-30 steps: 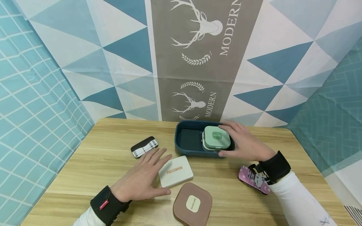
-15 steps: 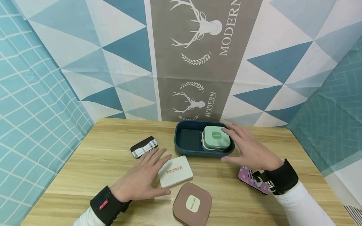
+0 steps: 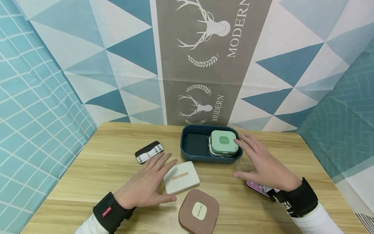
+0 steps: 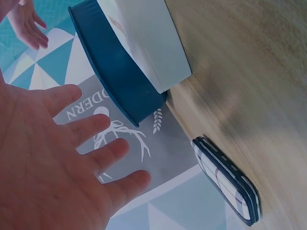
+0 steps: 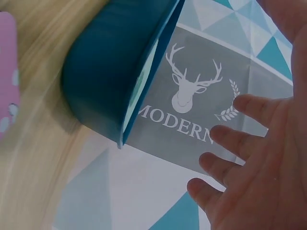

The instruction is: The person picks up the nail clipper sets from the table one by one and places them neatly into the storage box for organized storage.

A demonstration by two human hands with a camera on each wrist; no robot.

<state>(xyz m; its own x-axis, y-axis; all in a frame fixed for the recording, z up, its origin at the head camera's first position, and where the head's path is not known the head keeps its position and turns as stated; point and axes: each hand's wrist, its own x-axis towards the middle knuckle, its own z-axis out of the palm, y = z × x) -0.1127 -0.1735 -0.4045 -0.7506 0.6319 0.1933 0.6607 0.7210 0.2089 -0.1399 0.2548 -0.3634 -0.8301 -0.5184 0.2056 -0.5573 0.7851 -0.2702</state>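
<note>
In the head view a mint-green manicure case (image 3: 224, 142) lies in the right part of a dark blue tray (image 3: 187, 158) at the table's back. My right hand (image 3: 263, 165), fingers spread, hovers by the tray's right end and holds nothing. Beneath its wrist, a pink patterned case (image 3: 257, 188) is partly hidden. My left hand (image 3: 146, 185) is spread above the table, its fingers near a white case (image 3: 181, 177) lettered MANICURE and a black-and-plaid case (image 3: 149, 152). The left wrist view shows its bare palm, apart from the plaid case (image 4: 225, 182).
A brown rounded-square manicure case (image 3: 199, 211) lies at the front middle of the wooden table (image 3: 96, 169). Behind the table hangs a patterned cloth backdrop (image 3: 201, 65), close to the tray. A dark panel (image 3: 195, 144) covers the tray's left floor.
My right hand has drawn away from the green case and tray, moving right and toward me, and now covers more of the pink case. The left hand has stayed in place.
</note>
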